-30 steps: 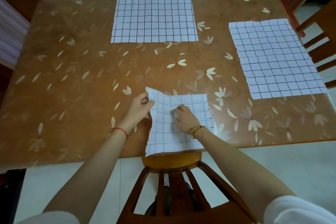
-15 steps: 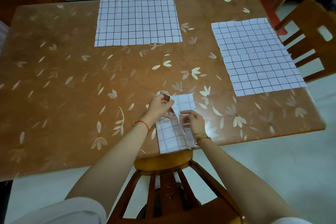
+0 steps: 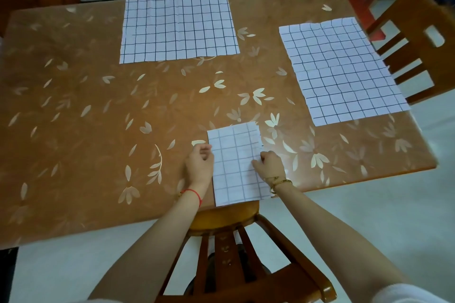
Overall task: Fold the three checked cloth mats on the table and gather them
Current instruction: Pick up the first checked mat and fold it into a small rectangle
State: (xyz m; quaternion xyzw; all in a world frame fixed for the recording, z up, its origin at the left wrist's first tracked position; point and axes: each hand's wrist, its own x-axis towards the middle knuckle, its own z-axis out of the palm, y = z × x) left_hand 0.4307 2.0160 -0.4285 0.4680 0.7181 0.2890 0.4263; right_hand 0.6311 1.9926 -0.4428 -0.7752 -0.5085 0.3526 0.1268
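White folded mat (image 3: 236, 165) lies at the table's (image 3: 98, 106) near edge, right hand (image 3: 270, 165) pressing down on it, left hand (image 3: 199, 162) curled against its side, grip unclear; far-edge mat (image 3: 178, 27) and right-edge mat (image 3: 342, 69) lie unfolded.

Behind the left grip (image 3: 199, 165) a thin red cord (image 3: 194, 195) rings the wrist; behind the right grip (image 3: 269, 163), gold bangles (image 3: 280, 181). Forearms are bare, with white sleeves (image 3: 413, 294) higher up.

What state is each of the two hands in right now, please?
Left hand: fingers curled at the left edge of the folded mat; whether it grips cannot be told.
Right hand: open, fingers pressing the mat's right edge.
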